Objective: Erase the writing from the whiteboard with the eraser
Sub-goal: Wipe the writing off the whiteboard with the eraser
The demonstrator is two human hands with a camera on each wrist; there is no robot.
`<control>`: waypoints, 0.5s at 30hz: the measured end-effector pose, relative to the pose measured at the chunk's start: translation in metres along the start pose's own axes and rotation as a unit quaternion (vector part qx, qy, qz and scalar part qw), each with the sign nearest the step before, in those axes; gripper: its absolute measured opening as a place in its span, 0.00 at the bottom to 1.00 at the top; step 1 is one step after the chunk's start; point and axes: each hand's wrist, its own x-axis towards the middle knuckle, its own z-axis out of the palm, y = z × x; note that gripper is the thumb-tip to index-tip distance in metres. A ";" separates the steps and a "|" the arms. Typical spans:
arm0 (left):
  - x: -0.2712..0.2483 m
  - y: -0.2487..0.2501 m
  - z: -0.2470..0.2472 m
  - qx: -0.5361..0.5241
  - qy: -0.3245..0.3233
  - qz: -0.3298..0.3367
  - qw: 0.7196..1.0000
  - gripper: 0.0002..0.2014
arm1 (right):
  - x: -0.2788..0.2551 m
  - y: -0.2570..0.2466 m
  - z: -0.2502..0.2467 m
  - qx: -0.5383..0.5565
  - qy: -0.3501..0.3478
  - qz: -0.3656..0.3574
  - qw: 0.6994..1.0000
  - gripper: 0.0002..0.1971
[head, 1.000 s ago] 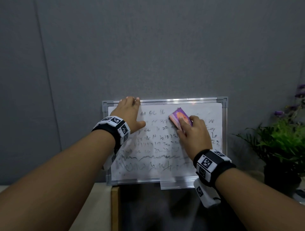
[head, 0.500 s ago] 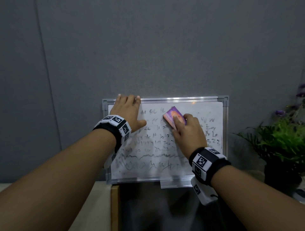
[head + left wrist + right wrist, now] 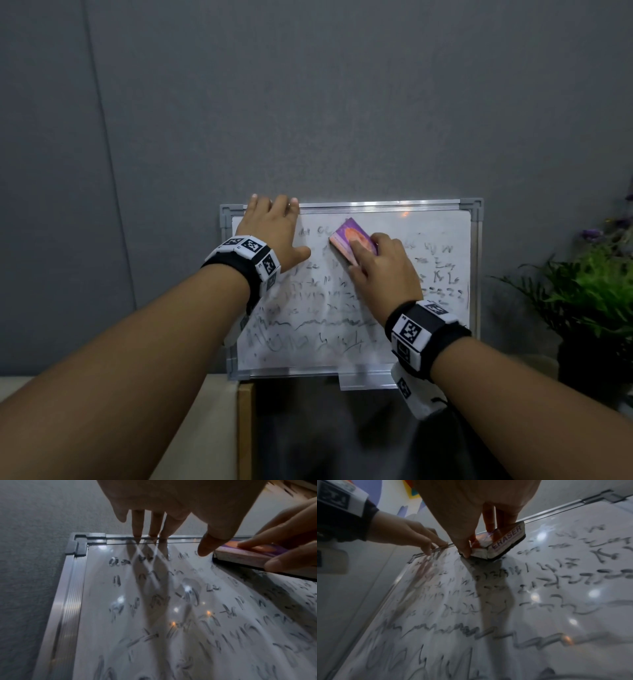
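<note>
A small whiteboard [image 3: 442, 226] with a silver frame leans upright against the grey wall, covered in smeared black writing [image 3: 322, 322]. My right hand [image 3: 383, 270] grips the purple-and-orange eraser [image 3: 352, 236] and presses its dark felt onto the upper middle of the board; the right wrist view shows the eraser [image 3: 503, 545] labelled ERASER between thumb and fingers. My left hand [image 3: 274, 229] lies flat at the board's top left, straight fingers [image 3: 152, 524] touching the top frame [image 3: 181, 539]. The eraser [image 3: 243, 557] sits just right of my left thumb.
A potted green plant [image 3: 596, 294] with purple flowers stands at the right of the board. The board rests on a ledge over a beige surface [image 3: 191, 428] and a dark panel [image 3: 329, 431]. Grey wall [image 3: 308, 102] fills the background.
My right hand has slid the eraser left and slightly up along the top rows of writing. The left hand has stayed at the top left corner.
</note>
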 end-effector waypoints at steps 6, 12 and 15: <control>-0.001 0.001 0.000 -0.010 0.009 -0.001 1.000 0.46 | -0.010 0.013 -0.001 -0.019 0.025 -0.002 1.000 0.21; -0.002 0.002 0.000 -0.026 0.019 -0.001 0.999 0.46 | 0.006 0.000 -0.002 0.008 0.008 0.008 1.000 0.21; -0.002 0.000 0.000 -0.025 0.022 -0.001 0.999 0.46 | 0.000 -0.003 0.001 -0.009 -0.001 -0.018 1.000 0.21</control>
